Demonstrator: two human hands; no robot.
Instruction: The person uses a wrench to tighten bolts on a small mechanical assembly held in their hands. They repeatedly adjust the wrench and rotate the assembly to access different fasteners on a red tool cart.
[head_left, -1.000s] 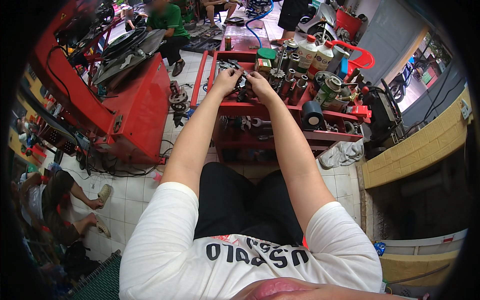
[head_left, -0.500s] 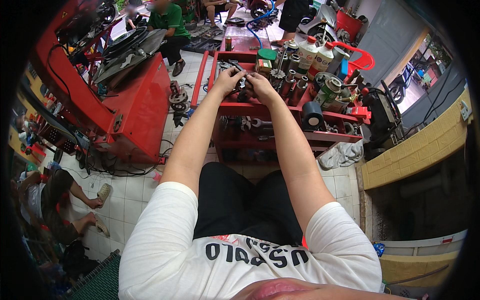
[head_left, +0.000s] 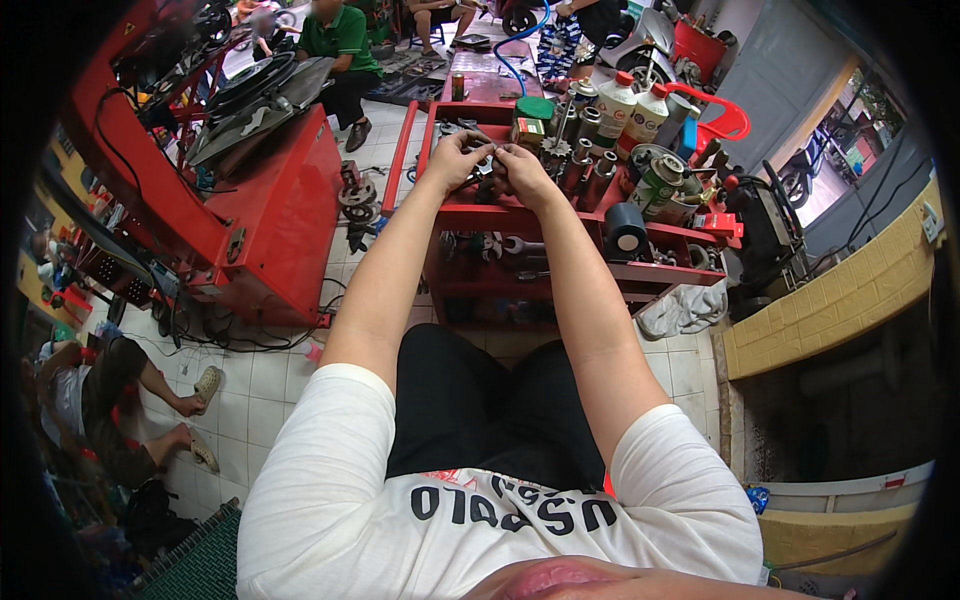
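Both my arms reach forward over the top tray of a red tool cart (head_left: 500, 216). My left hand (head_left: 457, 160) is closed in a pinch, thumb and forefinger meeting at a small part I cannot make out. Close beside it, my right hand (head_left: 521, 174) has its fingers curled together, also at something small and dark. Below and between the hands lie dark metal parts, partly hidden. Right of my right hand stand several metal sockets (head_left: 598, 180), and behind it a small box with a green lid (head_left: 533, 110).
White bottles with red caps (head_left: 643, 115) and an open tin (head_left: 660, 175) crowd the cart's right side. Wrenches (head_left: 520, 245) lie on its lower shelf. A red machine (head_left: 280, 220) stands left. A person in green (head_left: 338, 45) sits beyond; another sits at lower left (head_left: 110, 400).
My left fingers have shifted slightly, while both hands stay over the tray. In the background, a person at the top has brought a blue and white patterned thing into view.
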